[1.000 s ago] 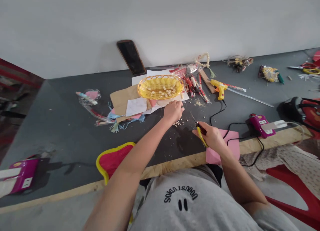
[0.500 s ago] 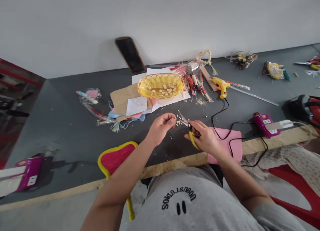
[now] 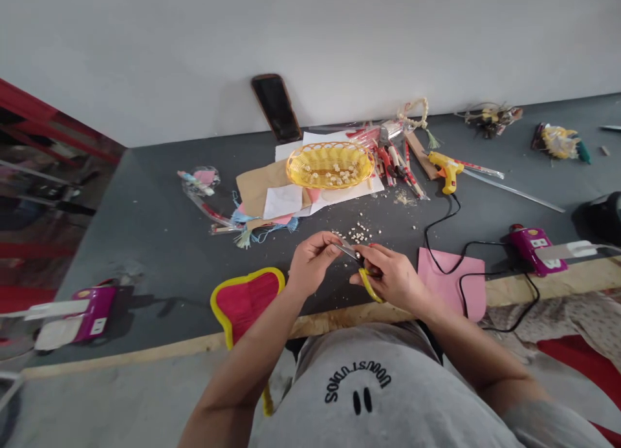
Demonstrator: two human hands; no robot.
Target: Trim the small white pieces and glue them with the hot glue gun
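Note:
My right hand (image 3: 391, 275) is wrapped round yellow-handled scissors (image 3: 370, 285), whose blades point left toward my other hand. My left hand (image 3: 314, 259) is pinched at the blade tips; whatever lies between its fingertips is too small to make out. Just beyond both hands, small whitish bits (image 3: 359, 232) are scattered on the grey table (image 3: 179, 254). Farther back stands a yellow woven basket (image 3: 330, 165) with pale pieces in it, resting on white and brown paper (image 3: 262, 184).
A yellow glue gun (image 3: 447, 171) with a black cord lies right, near pink paper (image 3: 453, 283) and a purple power block (image 3: 537, 249). A red, yellow-edged piece (image 3: 248, 300) lies by my left forearm. A phone (image 3: 276, 106) leans on the wall.
The scissor blades and my left fingertips have come together, where they were apart before. The view has shifted, so the table's things appear farther right.

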